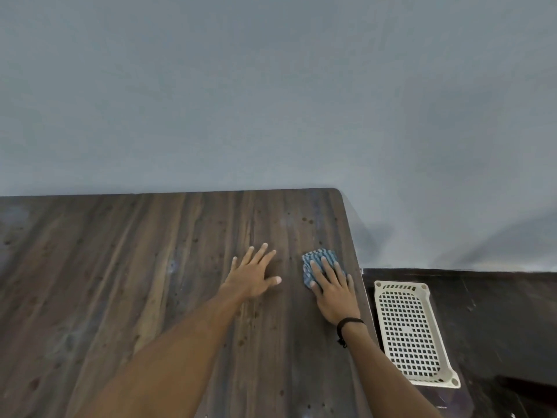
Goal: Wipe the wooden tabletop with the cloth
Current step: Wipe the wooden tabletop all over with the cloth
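The dark wooden tabletop (135,267) fills the lower left of the head view, speckled with small spots and pale smears. A blue patterned cloth (316,260) lies bunched near the table's right edge. My right hand (333,292) lies flat on top of it, fingers spread, pressing it against the wood; its wrist wears a black band. My left hand (254,274) rests palm down on the bare wood a little to the left of the cloth, fingers apart, holding nothing.
The table's rounded far right corner (337,193) meets a plain grey wall (271,101). Beyond the right edge, lower down, a cream perforated plastic basket (413,333) sits on a dark surface (497,312).
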